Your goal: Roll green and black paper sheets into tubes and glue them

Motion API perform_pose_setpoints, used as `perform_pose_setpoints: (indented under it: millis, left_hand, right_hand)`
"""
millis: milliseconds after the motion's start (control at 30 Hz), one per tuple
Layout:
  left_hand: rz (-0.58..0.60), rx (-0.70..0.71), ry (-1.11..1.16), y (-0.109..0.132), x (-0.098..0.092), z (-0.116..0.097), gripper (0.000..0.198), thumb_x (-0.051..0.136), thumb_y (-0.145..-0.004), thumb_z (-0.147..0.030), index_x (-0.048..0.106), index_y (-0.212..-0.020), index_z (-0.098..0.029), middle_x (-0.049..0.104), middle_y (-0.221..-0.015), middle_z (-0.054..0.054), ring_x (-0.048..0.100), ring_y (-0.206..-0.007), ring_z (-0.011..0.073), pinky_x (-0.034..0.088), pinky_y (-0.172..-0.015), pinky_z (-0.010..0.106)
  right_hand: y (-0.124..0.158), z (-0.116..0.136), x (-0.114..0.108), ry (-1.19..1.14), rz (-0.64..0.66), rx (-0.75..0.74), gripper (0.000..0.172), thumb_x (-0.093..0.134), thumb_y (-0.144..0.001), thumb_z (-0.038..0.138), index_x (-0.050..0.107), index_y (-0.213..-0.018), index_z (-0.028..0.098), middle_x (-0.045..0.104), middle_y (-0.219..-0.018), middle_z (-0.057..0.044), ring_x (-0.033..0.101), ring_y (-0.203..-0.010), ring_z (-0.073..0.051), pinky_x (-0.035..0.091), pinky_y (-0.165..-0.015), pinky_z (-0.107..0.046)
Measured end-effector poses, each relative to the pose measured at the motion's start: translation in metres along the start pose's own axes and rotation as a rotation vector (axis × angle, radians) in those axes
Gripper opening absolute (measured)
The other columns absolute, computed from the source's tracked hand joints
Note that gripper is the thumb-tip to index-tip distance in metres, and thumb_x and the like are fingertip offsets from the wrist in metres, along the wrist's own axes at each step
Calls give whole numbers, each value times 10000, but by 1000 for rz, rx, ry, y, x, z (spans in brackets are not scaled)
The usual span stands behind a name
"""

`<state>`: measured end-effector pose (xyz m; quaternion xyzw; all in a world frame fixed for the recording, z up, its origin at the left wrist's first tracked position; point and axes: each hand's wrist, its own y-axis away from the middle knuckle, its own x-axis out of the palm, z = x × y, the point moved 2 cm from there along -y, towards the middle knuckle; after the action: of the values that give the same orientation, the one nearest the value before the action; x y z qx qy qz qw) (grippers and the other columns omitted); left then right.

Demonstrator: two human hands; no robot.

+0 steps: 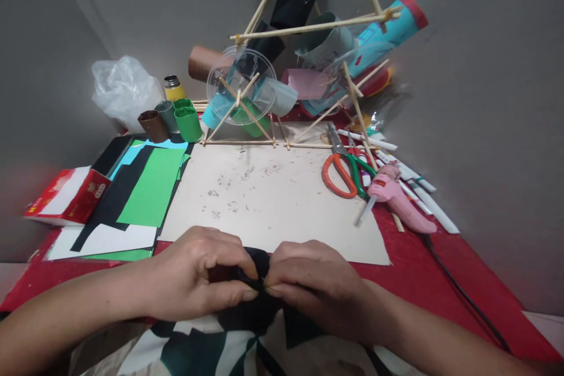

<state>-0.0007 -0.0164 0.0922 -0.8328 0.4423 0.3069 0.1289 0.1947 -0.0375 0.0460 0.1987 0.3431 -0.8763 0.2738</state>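
My left hand [205, 275] and my right hand [318, 282] meet close to my body, just past the near edge of the pale work sheet [282, 217]. Between their fingertips is a curved piece of black paper [258, 258], pinched by thumb and fingers from both sides. Much of the paper is hidden behind my fingers, and its lower part blends into the dark patterned cloth [189, 349] on my lap. Beyond the sheet rises a frame of wooden sticks [308, 28] with coloured paper tubes and clear plastic discs [241, 87].
Green paper [152, 185] and black sheets lie at left beside a red box [70, 194]. Short paper tubes [188, 123] stand behind them. Scissors [339, 176], a pink glue gun [396, 197] with a black cord [467, 294], and white markers [434, 202] lie at right.
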Motion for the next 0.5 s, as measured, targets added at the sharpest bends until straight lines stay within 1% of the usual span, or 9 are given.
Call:
perform_pose_setpoints:
  millis: [100, 167, 233, 300, 433, 500]
  left_hand:
    - [-13, -83, -12, 4, -7, 2, 185, 639, -850, -312, 612, -957, -163, 646, -803, 8, 579, -707, 121, 431, -623, 213]
    - [-14, -97, -6, 6, -9, 1, 148, 617, -864, -292, 603, -940, -165, 637, -786, 1, 567, -672, 108, 422, -593, 199]
    - [-17, -73, -16, 5, -7, -2, 91, 599, -874, -247, 597, -924, -171, 631, -771, -10, 555, -654, 96, 414, -592, 190]
    - [-13, -34, -63, 3, -4, -5, 64, 590, -873, -212, 594, -925, -174, 635, -776, -8, 561, -674, 103, 411, -614, 198]
    - [32, 28, -191, -2, 0, -8, 72, 567, -876, -196, 590, -943, -177, 636, -763, 4, 567, -711, 136, 399, -650, 232]
    - [21, 44, -222, -3, 0, -8, 95, 582, -874, -220, 578, -959, -178, 639, -770, 2, 566, -712, 139, 394, -659, 239]
  right_hand:
    - [-2, -2, -6, -40, -31, 11, 211, 502, -958, 226, 659, -836, 154, 639, -705, -31, 584, -653, -109, 457, -590, -202]
    - [-4, -3, -7, -77, -23, 15, 169, 536, -938, 193, 668, -847, 140, 649, -713, -41, 593, -667, -112, 465, -599, -199]
    - [-5, -3, -6, -99, -15, 20, 141, 560, -924, 188, 678, -869, 131, 659, -726, -51, 604, -680, -117, 474, -608, -202]
    - [-6, -3, -3, -113, -14, 29, 142, 574, -920, 217, 682, -889, 130, 665, -742, -57, 612, -681, -118, 480, -609, -201]
    - [-4, -3, 1, -113, -8, 43, 173, 560, -929, 246, 674, -845, 145, 662, -719, -41, 606, -661, -111, 472, -597, -194]
    - [-3, -3, 1, -76, -5, 51, 185, 546, -934, 236, 669, -822, 155, 656, -700, -29, 596, -650, -108, 463, -590, -195]
